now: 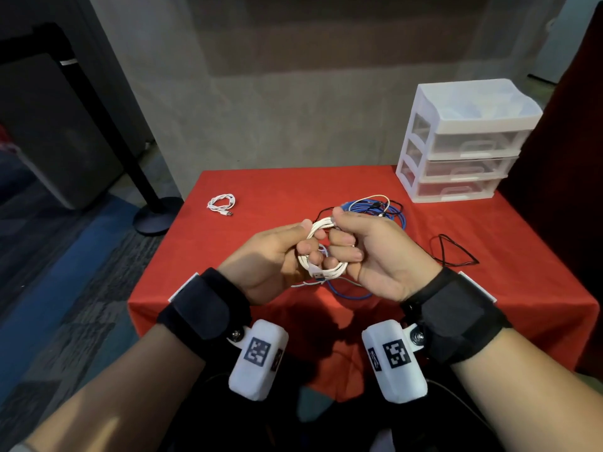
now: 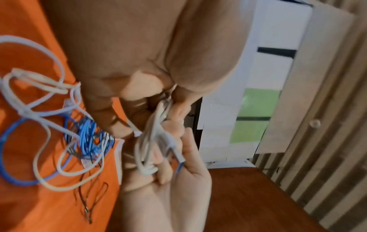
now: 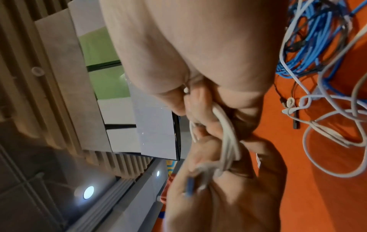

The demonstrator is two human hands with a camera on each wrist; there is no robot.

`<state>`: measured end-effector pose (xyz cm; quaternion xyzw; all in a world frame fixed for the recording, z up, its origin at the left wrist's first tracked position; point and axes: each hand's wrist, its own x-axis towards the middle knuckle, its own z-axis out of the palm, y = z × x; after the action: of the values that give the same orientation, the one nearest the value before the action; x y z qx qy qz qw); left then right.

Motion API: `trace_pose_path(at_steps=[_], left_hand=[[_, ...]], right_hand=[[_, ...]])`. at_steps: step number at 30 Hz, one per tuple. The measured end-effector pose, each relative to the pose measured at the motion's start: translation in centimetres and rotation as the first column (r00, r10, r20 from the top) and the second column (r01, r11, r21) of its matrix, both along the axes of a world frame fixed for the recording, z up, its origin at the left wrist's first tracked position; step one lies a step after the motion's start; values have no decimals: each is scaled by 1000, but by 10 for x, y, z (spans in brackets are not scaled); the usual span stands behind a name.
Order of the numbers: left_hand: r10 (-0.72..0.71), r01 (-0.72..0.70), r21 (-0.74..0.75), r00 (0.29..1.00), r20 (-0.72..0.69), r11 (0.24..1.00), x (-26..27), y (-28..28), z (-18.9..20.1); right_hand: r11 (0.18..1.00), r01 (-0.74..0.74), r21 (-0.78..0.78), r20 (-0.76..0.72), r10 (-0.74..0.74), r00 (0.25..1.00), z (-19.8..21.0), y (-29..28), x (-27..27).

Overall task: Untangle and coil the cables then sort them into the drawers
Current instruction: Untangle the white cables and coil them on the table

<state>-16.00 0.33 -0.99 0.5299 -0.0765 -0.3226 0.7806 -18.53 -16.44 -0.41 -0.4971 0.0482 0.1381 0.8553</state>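
Note:
A white USB cable [image 1: 318, 229] wound into a small coil hangs above the red table between both hands. My left hand [image 1: 277, 256] grips the coil's left side, fingers curled through it. My right hand [image 1: 365, 246] pinches the coil's top with thumb and forefinger, other fingers curled round its lower loops. The coil [image 2: 152, 141] shows blurred in the left wrist view, and as white strands [image 3: 228, 138] in the right wrist view. A tangle of blue, white and black cables [image 1: 375, 207] lies on the cloth behind and under the hands. The white three-drawer unit [image 1: 463, 141] stands at the back right, drawers closed.
A small coiled white cable [image 1: 222, 203] lies at the table's [image 1: 261, 197] back left. A thin black cable loop [image 1: 453, 252] lies to the right. Past the left edge stands a black post base [image 1: 156, 216] on the carpet.

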Motion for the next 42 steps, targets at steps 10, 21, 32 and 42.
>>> trace_pose_path(at_steps=[10,21,32,42], left_hand=[[32,-33,19,997,75,999,-10,-14,8],[153,-159,59,984,94,985,4,-5,-3],[38,-121,342,970,240,932,9,21,-9],[470,-531,578,840,269,619,130,105,-54]], right_hand=[[996,63,-70,75,-58,995,6,6,-1],[994,48,-101,101,-38,994,-15,-2,1],[952,58,-302,85,-34,996,-24,-1,13],[443,13,-896,124,221,967,-50,-18,62]])
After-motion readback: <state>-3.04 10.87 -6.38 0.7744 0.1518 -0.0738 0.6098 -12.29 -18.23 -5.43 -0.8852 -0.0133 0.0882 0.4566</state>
